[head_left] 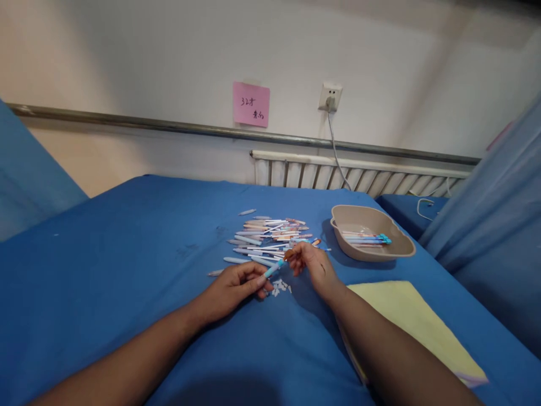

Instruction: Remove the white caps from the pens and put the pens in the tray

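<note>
My left hand (245, 282) is closed around a light blue pen (274, 269), which slants up to the right. At the pen's upper end, my right hand (313, 265) pinches a small brown piece (288, 255); whether it is joined to the pen I cannot tell. Just beyond both hands lies a loose pile of pens (253, 233) and thin white sticks (276, 221). Several small white bits (280, 287) are scattered on the cloth beneath the held pen.
A beige basin (367, 252) stands at the right with several blue-topped pens (366, 239) inside. A folded yellow cloth (406, 316) lies under my right forearm. Blue cloth (127, 254) covers the table. A radiator (313, 173) and a plugged socket (330, 97) are at the wall behind.
</note>
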### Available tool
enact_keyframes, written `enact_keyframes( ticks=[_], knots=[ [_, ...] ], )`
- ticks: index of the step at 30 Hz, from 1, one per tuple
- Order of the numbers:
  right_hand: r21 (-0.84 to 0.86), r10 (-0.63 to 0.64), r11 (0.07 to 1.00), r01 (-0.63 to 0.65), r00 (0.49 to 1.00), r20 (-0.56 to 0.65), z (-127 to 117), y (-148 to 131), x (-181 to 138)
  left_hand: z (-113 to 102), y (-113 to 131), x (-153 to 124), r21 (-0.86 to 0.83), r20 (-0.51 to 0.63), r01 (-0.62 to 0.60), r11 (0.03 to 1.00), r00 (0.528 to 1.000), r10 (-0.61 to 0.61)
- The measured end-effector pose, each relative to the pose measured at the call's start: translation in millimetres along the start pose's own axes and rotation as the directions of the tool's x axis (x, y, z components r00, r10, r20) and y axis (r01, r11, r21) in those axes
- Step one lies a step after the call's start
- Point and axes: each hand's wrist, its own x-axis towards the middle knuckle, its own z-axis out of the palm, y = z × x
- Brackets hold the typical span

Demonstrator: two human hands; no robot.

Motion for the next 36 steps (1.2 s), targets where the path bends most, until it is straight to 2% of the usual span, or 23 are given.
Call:
enact_keyframes(
  ticks=[3,6,9,12,15,17,22,27,30,32,36],
  knots=[
    [0.081,0.123,0.99,-0.116,0.989,-0.08,2,11,8,0,1,0,0.025,-0.03,-0.01,1.0,1.0,0.01],
    [0.053,0.218,0.976,-0.213,0.967,-0.13,5,20,16,-2,3,4,0.114,-0.106,-0.02,0.993,0.994,0.032],
    [-0.064,0.246,0.965,-0.253,0.964,-0.101,6,23,22,-2,13,14,0.202,-0.191,-0.051,0.978,0.977,0.09],
    [-0.304,0.203,0.93,-0.204,0.979,-0.037,5,17,23,2,35,32,0.304,-0.203,-0.131,0.944,0.959,0.198],
    [-0.542,0.136,0.835,-0.096,0.99,0.035,2,6,21,16,67,58,0.426,-0.156,-0.205,0.881,0.943,0.294],
    [-0.638,0.123,0.77,-0.037,0.988,0.091,1,1,20,29,86,77,0.47,-0.097,-0.249,0.847,0.939,0.33],
    [-0.707,0.11,0.707,0.03,0.982,0.152,1,-4,24,68,114,132,0.557,0.056,-0.33,0.762,0.93,0.363],
    [-0.757,0.169,0.653,0.037,0.967,0.193,-1,-5,28,101,120,190,0.693,0.221,-0.434,0.576,0.888,0.404],
    [-0.756,0.175,0.652,0.05,0.961,0.215,-2,-7,30,117,117,220,0.775,0.294,-0.459,0.435,0.87,0.395],
    [-0.742,0.167,0.666,0.075,0.955,0.246,-2,-7,31,126,111,238,0.831,0.3,-0.426,0.358,0.885,0.356],
    [-0.701,0.079,0.69,0.178,0.945,0.318,-1,-2,36,137,95,265,0.874,0.264,-0.358,0.328,0.917,0.299]
  ],
)
